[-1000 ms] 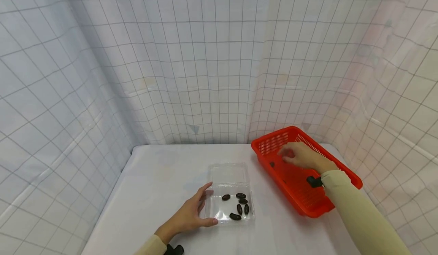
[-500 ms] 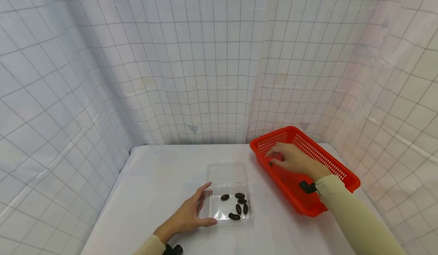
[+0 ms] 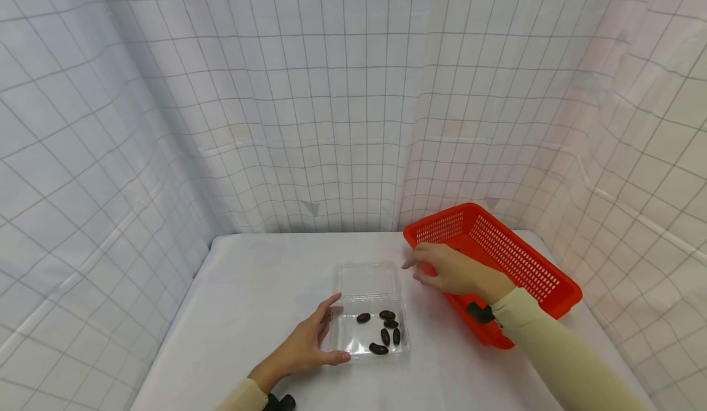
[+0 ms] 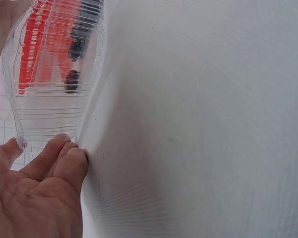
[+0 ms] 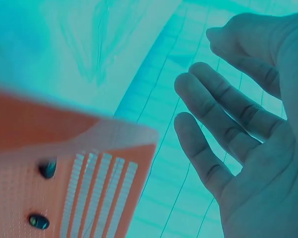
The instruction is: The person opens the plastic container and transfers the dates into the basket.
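A clear plastic clamshell box [image 3: 348, 337] lies on the table with its lid [image 3: 367, 278] folded back. Several small, dark, glossy oval pieces [image 3: 385, 337] lie in it, mostly toward its right side. My left hand [image 3: 302, 345] grips the box's left side, thumb at the front corner and fingers at the back. My right hand [image 3: 450, 270] hovers over the left rim of a red plastic basket [image 3: 513, 251], its fingers toward the box. In the right wrist view thumb and forefinger come close together; whether anything is between their tips is hidden. Two similar dark pieces [image 5: 38, 221] lie inside the basket.
A white cloth covers the table [image 3: 265, 270]. White sheets with a grid pattern [image 3: 342, 104] hang behind it and on both sides. The basket's raised, slatted walls stand at the right rear, angled toward the box.
My right hand has come from inside the basket leftward and toward me, now above its left rim. The left hand and the box hold still.
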`<act>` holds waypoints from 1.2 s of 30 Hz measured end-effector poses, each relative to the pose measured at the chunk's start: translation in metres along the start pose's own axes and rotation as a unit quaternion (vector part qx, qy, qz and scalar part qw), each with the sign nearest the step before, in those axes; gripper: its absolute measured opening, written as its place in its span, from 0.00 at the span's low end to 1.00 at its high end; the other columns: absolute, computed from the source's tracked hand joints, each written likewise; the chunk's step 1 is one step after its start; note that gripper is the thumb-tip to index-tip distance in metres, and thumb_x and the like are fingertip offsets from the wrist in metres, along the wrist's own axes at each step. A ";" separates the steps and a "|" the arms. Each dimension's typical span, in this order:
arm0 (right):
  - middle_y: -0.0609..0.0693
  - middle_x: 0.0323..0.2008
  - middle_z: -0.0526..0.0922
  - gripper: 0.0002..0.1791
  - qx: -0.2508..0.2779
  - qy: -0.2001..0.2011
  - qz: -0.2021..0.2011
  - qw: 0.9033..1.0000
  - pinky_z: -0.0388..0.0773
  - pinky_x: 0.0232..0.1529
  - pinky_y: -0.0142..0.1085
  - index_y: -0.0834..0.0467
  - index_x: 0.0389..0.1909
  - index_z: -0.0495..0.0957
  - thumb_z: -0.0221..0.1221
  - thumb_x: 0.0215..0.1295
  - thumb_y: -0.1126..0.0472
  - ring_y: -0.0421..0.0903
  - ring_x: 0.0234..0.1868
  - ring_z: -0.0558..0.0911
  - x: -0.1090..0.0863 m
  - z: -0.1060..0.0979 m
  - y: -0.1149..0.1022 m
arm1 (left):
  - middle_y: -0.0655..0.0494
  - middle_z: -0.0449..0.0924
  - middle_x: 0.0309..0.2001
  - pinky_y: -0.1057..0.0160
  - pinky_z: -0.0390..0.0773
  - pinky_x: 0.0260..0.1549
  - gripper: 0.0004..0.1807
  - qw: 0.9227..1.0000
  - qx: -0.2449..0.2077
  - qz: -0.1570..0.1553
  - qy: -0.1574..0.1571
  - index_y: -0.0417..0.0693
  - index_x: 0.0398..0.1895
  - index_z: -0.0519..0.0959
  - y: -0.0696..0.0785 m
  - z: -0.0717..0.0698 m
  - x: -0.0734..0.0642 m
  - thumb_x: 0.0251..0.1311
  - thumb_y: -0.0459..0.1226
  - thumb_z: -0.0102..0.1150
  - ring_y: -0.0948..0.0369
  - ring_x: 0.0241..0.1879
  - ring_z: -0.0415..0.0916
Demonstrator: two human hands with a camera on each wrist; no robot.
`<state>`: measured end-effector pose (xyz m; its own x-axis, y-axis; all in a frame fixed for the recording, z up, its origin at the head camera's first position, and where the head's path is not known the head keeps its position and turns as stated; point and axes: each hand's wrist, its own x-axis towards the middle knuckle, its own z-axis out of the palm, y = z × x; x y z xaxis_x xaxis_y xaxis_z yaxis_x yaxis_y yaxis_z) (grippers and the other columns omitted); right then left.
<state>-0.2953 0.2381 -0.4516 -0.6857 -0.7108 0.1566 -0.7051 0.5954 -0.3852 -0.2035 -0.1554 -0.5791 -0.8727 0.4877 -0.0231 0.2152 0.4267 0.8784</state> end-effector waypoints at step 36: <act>0.47 0.68 0.91 0.24 0.002 -0.211 -0.047 0.976 0.88 0.74 0.33 0.51 0.75 0.86 0.71 0.82 0.60 0.42 0.64 0.90 0.048 0.089 -0.060 | 0.32 0.63 0.91 0.40 0.70 0.85 0.70 1.000 -0.007 0.009 -0.008 0.49 0.98 0.47 0.000 -0.003 -0.001 0.65 0.48 0.88 0.30 0.90 0.63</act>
<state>-0.2700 0.1353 -0.5021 -0.4823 -0.8538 -0.1961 -0.7603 0.5192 -0.3905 -0.2040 -0.1579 -0.5780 -0.8615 0.5076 -0.0152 0.2247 0.4079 0.8850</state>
